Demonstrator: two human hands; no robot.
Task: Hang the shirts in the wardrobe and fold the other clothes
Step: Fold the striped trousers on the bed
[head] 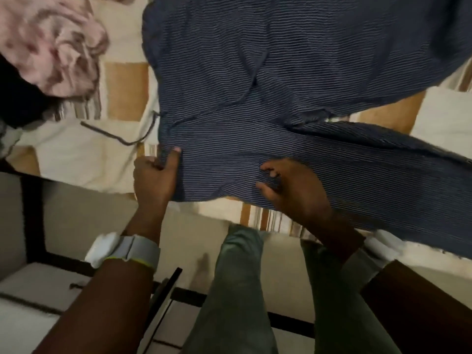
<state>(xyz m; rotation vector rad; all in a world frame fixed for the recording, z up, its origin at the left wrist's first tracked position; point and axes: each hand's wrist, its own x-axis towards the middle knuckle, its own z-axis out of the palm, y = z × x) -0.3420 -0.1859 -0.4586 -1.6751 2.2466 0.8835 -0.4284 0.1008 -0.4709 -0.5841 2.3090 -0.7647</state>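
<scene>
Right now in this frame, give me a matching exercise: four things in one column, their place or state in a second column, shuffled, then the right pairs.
Things:
1. left hand
2. right hand
3. pink garment
4. drawstring

Place or state:
A. crumpled at the far left of the bed
B. trails loose over the bedspread
C. pinches the near left edge of the striped navy trousers
D. bunches the striped cloth further right

Pairs: 1-C, 2-D, 3-A, 4-B

Navy pinstriped trousers (293, 85); cream-tan checked bedspread (76, 154)
</scene>
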